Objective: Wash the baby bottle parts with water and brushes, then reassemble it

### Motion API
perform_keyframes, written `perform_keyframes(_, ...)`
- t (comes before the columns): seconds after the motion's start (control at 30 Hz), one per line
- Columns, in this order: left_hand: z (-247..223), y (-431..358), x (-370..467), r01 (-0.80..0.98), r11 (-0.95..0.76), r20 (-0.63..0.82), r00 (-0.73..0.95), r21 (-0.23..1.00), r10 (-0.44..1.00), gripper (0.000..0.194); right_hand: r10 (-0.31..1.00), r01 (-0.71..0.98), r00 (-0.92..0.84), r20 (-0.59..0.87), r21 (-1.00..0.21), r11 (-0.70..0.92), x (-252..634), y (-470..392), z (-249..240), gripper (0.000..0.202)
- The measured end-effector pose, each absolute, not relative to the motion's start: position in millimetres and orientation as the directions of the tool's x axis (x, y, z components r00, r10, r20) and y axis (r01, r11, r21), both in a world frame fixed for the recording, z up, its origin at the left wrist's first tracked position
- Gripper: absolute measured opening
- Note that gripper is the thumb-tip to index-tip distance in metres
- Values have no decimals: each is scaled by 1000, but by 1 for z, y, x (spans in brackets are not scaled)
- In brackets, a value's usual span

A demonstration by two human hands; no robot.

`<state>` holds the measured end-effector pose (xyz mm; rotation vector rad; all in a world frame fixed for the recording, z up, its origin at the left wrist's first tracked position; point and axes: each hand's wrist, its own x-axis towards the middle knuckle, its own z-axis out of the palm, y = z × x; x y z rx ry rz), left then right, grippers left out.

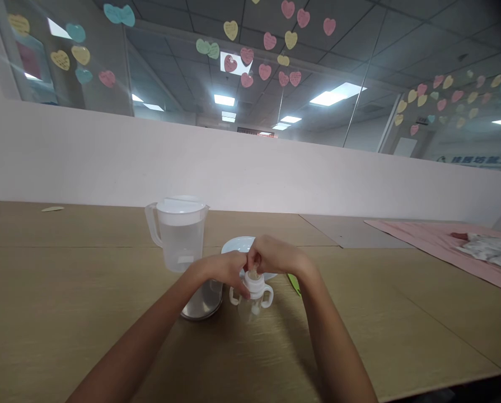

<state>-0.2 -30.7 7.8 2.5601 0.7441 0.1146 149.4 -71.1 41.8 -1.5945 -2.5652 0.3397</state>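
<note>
A clear baby bottle [251, 308] with a white collar and two white side handles stands on the table in front of me. My left hand [230, 270] grips it from the left, thumb against the collar. From above, my right hand [272, 254] closes its fingertips on the pale bottle nipple [253, 274]. Parts of the fingers of both hands hide one another near the nipple. Behind my hands lies a white plate [237, 244], partly covered by them. A round metal container [203, 303] is beside the bottle on the left, partly behind my left forearm.
A translucent lidded pitcher [182, 238] stands at the back left. Some green object [294, 284] shows beside my right wrist. At the far right, a pink cloth [426, 238] carries a patterned fabric item [491, 251]. A white wall [250, 173] rises behind the table [86, 313].
</note>
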Motion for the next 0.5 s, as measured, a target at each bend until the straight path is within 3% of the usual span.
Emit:
perform_keyframes(0.17,6,-28,-1,468,-746,-48,860,474,508,36,871,838,-491,3,-272,474,153,-69,40,37)
perform_keyframes(0.3,6,-26,-2,427,-752,-86,890,502,448,32,887,853,-455,-83,-328,407,153,-70,42,35)
perform_keyframes(0.5,6,-30,1,451,-707,-165,884,545,437,39,911,881,-383,-157,-359,308,149,-75,45,12)
